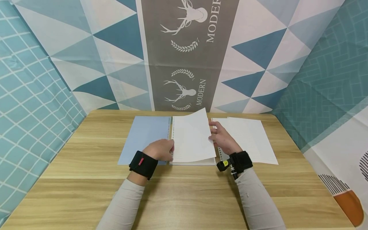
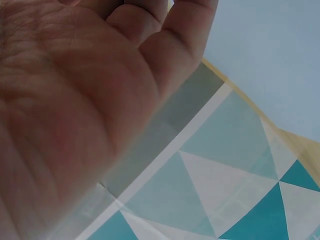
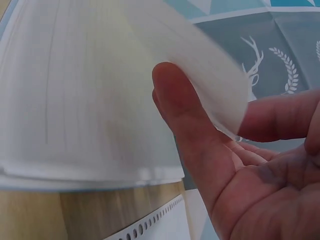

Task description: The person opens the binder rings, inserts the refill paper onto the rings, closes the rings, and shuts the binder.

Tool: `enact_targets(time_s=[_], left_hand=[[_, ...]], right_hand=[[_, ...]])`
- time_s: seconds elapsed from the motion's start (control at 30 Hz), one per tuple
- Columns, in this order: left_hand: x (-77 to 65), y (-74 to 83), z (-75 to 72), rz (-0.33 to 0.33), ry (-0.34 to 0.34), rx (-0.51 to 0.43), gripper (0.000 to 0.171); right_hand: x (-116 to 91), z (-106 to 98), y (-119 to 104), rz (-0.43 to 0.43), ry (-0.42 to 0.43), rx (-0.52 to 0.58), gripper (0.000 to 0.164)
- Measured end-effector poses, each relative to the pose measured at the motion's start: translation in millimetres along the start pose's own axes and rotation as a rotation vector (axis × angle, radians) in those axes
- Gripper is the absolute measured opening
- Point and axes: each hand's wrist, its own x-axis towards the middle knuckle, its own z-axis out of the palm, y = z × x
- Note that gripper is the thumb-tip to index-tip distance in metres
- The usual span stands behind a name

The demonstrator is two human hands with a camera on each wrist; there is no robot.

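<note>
A stack of white loose-leaf paper (image 1: 193, 163) with holes down its left side lies in the middle of the table. Curled fingers of my left hand (image 1: 161, 150) hold its holed left edge; their tips are largely hidden. My right hand (image 1: 224, 137) pinches the right edge of a lifted white sheet (image 1: 192, 137), whose far right corner bends upward. In the right wrist view the thumb (image 3: 175, 95) lies against this sheet, with fingers on its other side. Beside the left hand lies a flat blue cover (image 1: 146, 134), holed along its right edge.
More holed white sheets (image 1: 253, 137) lie overlapping at the right, partly beneath my right hand and wrist. The wooden table (image 1: 184, 198) ends at a patterned cloth backdrop (image 1: 184, 57). Tile-patterned cloth (image 1: 28, 95) borders the left side.
</note>
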Motion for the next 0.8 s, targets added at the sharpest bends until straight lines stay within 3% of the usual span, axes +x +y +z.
enact_targets(time_s=[0.37,0.8], left_hand=[[1.4,1.4,0.3,-0.013,-0.009,-0.010,0.022],[2.2,-1.2,1.3,-0.012,-0.007,-0.019,0.021]], right_hand=[[5.5,-3.3,10.3,0.027,0.013,-0.034,0.069],[6.7,-1.7,14.8,0.008,-0.028,-0.228,0.061]])
